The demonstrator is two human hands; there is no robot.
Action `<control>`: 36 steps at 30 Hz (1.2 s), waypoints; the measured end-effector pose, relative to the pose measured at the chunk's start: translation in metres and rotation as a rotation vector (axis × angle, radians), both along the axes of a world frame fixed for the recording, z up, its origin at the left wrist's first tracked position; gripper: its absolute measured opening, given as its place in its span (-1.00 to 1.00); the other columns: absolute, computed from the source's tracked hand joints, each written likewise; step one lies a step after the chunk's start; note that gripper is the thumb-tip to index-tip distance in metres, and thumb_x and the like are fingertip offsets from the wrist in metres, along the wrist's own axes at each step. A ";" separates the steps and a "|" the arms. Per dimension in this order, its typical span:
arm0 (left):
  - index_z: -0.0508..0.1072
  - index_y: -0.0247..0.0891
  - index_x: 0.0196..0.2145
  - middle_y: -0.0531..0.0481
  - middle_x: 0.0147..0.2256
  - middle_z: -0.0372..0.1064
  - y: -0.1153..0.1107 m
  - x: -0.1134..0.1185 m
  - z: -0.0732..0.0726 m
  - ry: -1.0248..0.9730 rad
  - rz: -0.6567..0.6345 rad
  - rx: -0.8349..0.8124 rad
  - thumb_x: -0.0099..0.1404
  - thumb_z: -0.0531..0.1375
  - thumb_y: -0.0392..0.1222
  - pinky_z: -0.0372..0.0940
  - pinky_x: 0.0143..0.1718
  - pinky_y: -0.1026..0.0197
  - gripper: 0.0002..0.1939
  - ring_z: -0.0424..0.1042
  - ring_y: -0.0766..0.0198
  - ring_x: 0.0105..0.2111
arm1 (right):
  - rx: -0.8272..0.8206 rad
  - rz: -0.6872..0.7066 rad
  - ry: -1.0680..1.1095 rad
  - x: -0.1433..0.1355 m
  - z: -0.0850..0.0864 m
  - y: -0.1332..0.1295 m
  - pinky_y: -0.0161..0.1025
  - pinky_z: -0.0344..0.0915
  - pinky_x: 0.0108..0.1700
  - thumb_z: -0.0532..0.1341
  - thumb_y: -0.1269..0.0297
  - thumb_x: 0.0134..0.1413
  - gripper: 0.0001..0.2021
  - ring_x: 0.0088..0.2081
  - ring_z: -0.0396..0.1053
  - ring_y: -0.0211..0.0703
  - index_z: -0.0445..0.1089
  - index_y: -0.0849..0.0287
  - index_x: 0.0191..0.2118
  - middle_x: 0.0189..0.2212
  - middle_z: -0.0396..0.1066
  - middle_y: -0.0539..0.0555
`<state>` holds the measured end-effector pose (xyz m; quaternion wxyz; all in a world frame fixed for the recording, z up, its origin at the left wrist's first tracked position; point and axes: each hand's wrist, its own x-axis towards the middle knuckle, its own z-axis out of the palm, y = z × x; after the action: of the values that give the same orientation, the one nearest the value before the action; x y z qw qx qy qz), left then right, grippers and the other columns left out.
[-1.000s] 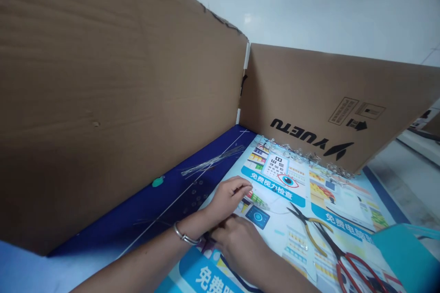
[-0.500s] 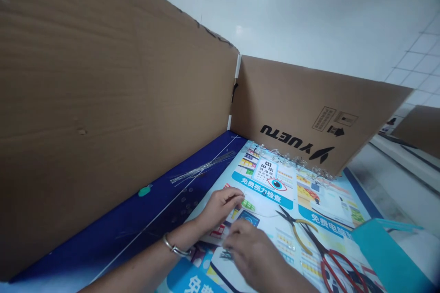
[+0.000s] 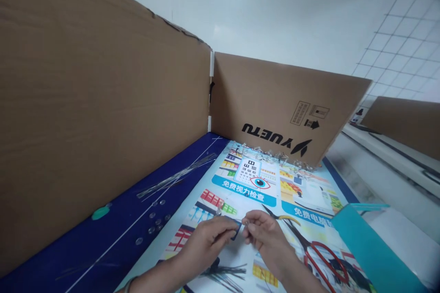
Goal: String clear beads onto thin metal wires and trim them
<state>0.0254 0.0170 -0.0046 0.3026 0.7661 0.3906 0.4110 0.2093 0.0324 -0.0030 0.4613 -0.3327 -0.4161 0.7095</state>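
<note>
My left hand (image 3: 215, 238) is closed in a pinch on a thin wire that shows faintly between the two hands. A small clear bit (image 3: 218, 212) appears just above its knuckles. Facing it, my right hand (image 3: 266, 236) pinches a small clear bead (image 3: 246, 222) at the wire's end; whether the wire passes through it I cannot tell. Below the hands, a bundle of dark cut wires (image 3: 228, 277) lies on the printed sheet, partly behind my left forearm. Pliers with yellow handles (image 3: 289, 218) and red-handled scissors (image 3: 326, 261) lie right of my right hand.
Several clear beads (image 3: 151, 215) and a long wire bundle (image 3: 178, 176) lie on the blue strip, near a green blob (image 3: 101, 212). Clear pieces (image 3: 275, 155) line the foot of the cardboard wall (image 3: 268, 96). A teal box (image 3: 366, 242) stands at right.
My right hand has risen from the dark wire bundle to meet my left hand, and a clear bead now shows in its fingers. The view has shifted right.
</note>
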 end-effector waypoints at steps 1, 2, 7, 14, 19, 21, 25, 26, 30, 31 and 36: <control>0.44 -0.19 -0.27 0.05 -0.40 0.42 0.000 0.000 -0.001 0.018 -0.001 0.017 0.24 0.03 -0.35 0.21 -0.35 0.35 -0.79 0.36 0.36 -0.40 | -0.006 0.011 0.018 0.000 -0.001 0.000 -0.32 0.21 -0.41 0.34 0.29 -0.19 -0.74 -0.43 0.33 -0.28 0.40 0.18 -0.29 -0.34 0.39 0.07; 0.44 -0.18 -0.26 0.04 -0.40 0.42 0.000 0.000 -0.003 0.038 -0.001 0.035 0.25 0.03 -0.35 0.20 -0.35 0.35 -0.78 0.36 0.36 -0.41 | -0.008 0.022 0.027 0.000 -0.001 -0.001 -0.33 0.21 -0.41 0.33 0.30 -0.17 -0.77 -0.43 0.32 -0.28 0.40 0.18 -0.29 -0.34 0.38 0.07; 0.43 -0.18 -0.25 0.03 -0.42 0.41 0.000 -0.001 -0.010 0.151 0.001 0.092 0.24 0.03 -0.38 0.19 -0.37 0.35 -0.77 0.34 0.34 -0.42 | -0.003 0.043 0.045 0.001 -0.003 -0.003 -0.35 0.19 -0.41 0.28 0.30 -0.08 -0.85 -0.44 0.29 -0.31 0.40 0.19 -0.32 -0.38 0.37 0.05; 0.41 -0.22 -0.32 0.03 -0.43 0.40 -0.002 0.001 -0.007 0.200 -0.010 0.129 0.25 0.02 -0.36 0.18 -0.37 0.35 -0.81 0.34 0.34 -0.42 | 0.052 0.014 -0.031 0.000 -0.006 -0.008 -0.33 0.20 -0.41 0.33 0.36 -0.17 -0.75 -0.42 0.33 -0.26 0.40 0.21 -0.26 -0.36 0.40 0.08; 0.40 -0.22 -0.34 0.04 -0.43 0.37 -0.004 -0.001 -0.006 0.252 -0.027 0.119 0.26 0.00 -0.37 0.17 -0.38 0.34 -0.80 0.33 0.34 -0.41 | 0.099 0.014 -0.081 -0.001 -0.007 -0.007 -0.29 0.23 -0.39 0.33 0.36 -0.16 -0.77 -0.42 0.33 -0.24 0.40 0.21 -0.28 -0.36 0.42 0.09; 0.39 -0.23 -0.35 0.04 -0.44 0.36 -0.004 -0.002 -0.007 0.270 -0.030 0.123 0.26 -0.01 -0.36 0.16 -0.38 0.34 -0.81 0.32 0.34 -0.42 | 0.106 0.016 -0.096 -0.001 -0.007 -0.006 -0.28 0.24 -0.38 0.33 0.37 -0.17 -0.76 -0.41 0.33 -0.24 0.40 0.20 -0.27 -0.35 0.42 0.09; 0.38 -0.24 -0.36 0.03 -0.45 0.34 -0.002 -0.002 -0.009 0.299 -0.023 0.127 0.26 -0.03 -0.37 0.15 -0.38 0.34 -0.79 0.31 0.33 -0.42 | 0.121 0.020 -0.119 -0.001 -0.006 -0.007 -0.28 0.25 -0.37 0.34 0.39 -0.18 -0.74 -0.38 0.33 -0.23 0.40 0.20 -0.26 -0.35 0.42 0.09; 0.38 -0.25 -0.37 0.03 -0.46 0.34 -0.002 -0.002 -0.010 0.308 -0.019 0.126 0.26 -0.03 -0.38 0.15 -0.39 0.34 -0.79 0.30 0.33 -0.43 | 0.123 0.020 -0.124 -0.001 -0.005 -0.007 -0.28 0.26 -0.37 0.34 0.39 -0.19 -0.74 -0.38 0.32 -0.23 0.40 0.20 -0.26 -0.35 0.42 0.08; 0.35 -0.26 -0.44 0.04 -0.50 0.29 -0.001 -0.002 -0.012 0.341 -0.019 0.136 0.25 -0.03 -0.38 0.12 -0.42 0.34 -0.80 0.27 0.34 -0.46 | 0.129 0.019 -0.150 0.000 -0.007 -0.007 -0.28 0.27 -0.37 0.34 0.39 -0.19 -0.73 -0.38 0.32 -0.23 0.40 0.19 -0.26 -0.36 0.42 0.07; 0.34 -0.27 -0.44 0.04 -0.50 0.28 -0.001 -0.002 -0.013 0.347 -0.022 0.140 0.25 -0.03 -0.37 0.11 -0.43 0.34 -0.80 0.27 0.35 -0.46 | 0.133 0.017 -0.154 0.000 -0.007 -0.007 -0.28 0.27 -0.38 0.34 0.39 -0.19 -0.73 -0.38 0.32 -0.23 0.40 0.19 -0.26 -0.36 0.42 0.07; 0.34 -0.26 -0.44 0.05 -0.50 0.28 -0.002 -0.003 -0.013 0.368 -0.025 0.145 0.25 -0.04 -0.38 0.11 -0.42 0.35 -0.79 0.26 0.35 -0.46 | 0.152 0.019 -0.149 0.000 -0.009 -0.005 -0.28 0.29 -0.40 0.34 0.35 -0.18 -0.72 -0.37 0.29 -0.22 0.40 0.18 -0.24 -0.35 0.41 0.08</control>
<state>0.0225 0.0152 -0.0179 0.1752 0.8528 0.3994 0.2873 0.2094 0.0269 -0.0115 0.4465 -0.3445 -0.5048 0.6535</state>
